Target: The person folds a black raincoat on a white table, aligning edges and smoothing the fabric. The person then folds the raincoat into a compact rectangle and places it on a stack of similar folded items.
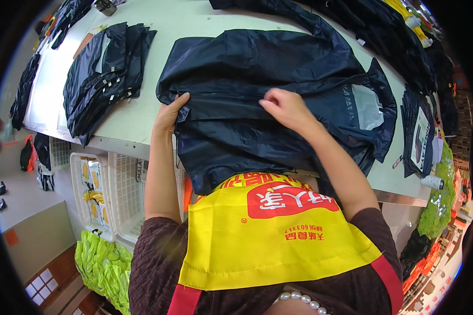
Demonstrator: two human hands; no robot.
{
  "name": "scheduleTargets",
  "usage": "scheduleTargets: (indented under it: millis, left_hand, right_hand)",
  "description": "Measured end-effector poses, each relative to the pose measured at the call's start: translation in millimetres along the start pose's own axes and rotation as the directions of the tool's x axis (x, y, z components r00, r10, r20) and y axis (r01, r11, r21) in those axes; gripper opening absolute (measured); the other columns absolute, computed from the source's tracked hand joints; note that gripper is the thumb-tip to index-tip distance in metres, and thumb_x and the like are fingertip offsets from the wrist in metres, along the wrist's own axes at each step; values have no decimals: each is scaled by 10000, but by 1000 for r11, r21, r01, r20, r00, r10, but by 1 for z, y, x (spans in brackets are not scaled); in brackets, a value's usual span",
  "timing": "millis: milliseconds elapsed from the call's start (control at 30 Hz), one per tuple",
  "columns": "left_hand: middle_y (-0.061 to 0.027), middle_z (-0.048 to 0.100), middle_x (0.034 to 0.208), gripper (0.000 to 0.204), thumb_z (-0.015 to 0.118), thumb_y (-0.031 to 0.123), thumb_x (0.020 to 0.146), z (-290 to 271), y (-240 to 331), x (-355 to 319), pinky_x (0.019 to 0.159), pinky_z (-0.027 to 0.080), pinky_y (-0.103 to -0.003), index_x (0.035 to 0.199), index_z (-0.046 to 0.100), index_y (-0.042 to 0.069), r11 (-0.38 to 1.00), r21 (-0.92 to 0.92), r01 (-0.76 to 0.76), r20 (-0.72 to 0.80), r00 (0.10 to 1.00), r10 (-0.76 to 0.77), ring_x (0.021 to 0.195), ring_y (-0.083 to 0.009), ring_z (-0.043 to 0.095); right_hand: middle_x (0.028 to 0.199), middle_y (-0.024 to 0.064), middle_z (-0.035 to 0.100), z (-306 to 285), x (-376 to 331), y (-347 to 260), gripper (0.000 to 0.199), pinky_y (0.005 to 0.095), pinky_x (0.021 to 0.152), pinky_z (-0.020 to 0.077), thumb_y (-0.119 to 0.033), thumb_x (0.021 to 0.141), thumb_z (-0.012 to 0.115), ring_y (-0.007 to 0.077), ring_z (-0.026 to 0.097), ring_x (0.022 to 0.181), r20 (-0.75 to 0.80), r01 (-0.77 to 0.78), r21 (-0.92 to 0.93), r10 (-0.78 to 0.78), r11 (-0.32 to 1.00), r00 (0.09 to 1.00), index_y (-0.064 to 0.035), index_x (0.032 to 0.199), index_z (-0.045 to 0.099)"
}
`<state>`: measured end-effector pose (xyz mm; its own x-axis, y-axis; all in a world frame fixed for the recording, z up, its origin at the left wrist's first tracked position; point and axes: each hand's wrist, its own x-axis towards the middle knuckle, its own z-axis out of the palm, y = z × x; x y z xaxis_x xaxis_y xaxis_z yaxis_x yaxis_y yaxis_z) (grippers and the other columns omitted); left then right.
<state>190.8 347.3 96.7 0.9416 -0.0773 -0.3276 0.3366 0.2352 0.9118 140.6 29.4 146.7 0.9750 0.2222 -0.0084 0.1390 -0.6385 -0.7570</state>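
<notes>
A dark navy jacket [257, 58] of thin, shiny cloth lies spread across the table in front of me, its front zipper running from side to side. At the left end of that zipper my left hand [169, 115] is closed on the jacket's hem, thumb on top and the other fingers hidden. My right hand [289, 108] is over the middle of the zipper line, fingers curled in and slightly blurred. Whether it pinches a zipper pull cannot be made out. A pale translucent panel [368, 107] shows inside the jacket near its collar end, on the right.
Folded dark garments [108, 73] are stacked on the white table [147, 118] at the left. More dark garments [378, 37] lie at the far right, beside a folded packet [419, 136]. White plastic baskets [126, 199] stand below the left edge, above a lime-green bundle [102, 265].
</notes>
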Motion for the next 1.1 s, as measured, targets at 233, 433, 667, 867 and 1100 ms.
scheduleTargets:
  millis: [233, 433, 667, 867, 1100]
  left_hand:
    - [-86, 523, 1251, 610, 710, 87, 774, 11, 11, -8, 952, 426, -317, 1306, 428, -13, 1000, 2, 4, 32, 999, -4, 1115, -198, 522]
    - [-100, 519, 1264, 525, 664, 51, 806, 13, 15, -9, 984, 400, -313, 1278, 452, -37, 998, -67, -20, 43, 999, 23, 1138, -207, 512]
    - [-146, 595, 1165, 511, 642, 259, 845, 35, 32, -29, 916, 474, -394, 1237, 498, -33, 921, -225, 319, 19, 946, -323, 1017, -288, 599]
    - [-191, 512, 1288, 601, 564, 341, 841, 28, -13, -20, 1033, 382, -441, 1296, 441, -32, 746, -543, 385, 373, 907, -196, 1153, -333, 523]
    - [-181, 524, 1279, 592, 533, 375, 839, 50, -17, -42, 1007, 404, -464, 1296, 455, 7, 705, -651, 282, 333, 941, -69, 1130, -345, 535]
  right_hand:
    - [894, 159, 637, 60, 58, -11, 215, 431, 744, 509, -246, 758, 647, 341, 620, 860, 17, 198, -238, -200, 951, 980, -76, 887, 671]
    - [793, 183, 614, 56, 56, -16, 113, 417, 677, 528, -89, 759, 520, 344, 635, 758, 1, 327, -359, -350, 875, 937, -18, 757, 608]
    - [881, 245, 640, 42, 53, -29, 294, 444, 788, 494, -271, 802, 619, 388, 621, 874, 157, 4, -116, 15, 993, 987, 8, 891, 639]
    - [799, 202, 651, 49, 39, -18, 257, 407, 715, 497, -239, 775, 656, 344, 638, 776, 93, -52, 145, 38, 988, 995, 11, 831, 637]
    - [746, 136, 653, 38, 23, -11, 205, 316, 642, 490, -165, 759, 679, 209, 632, 671, 102, -119, 432, 83, 894, 991, 19, 841, 636]
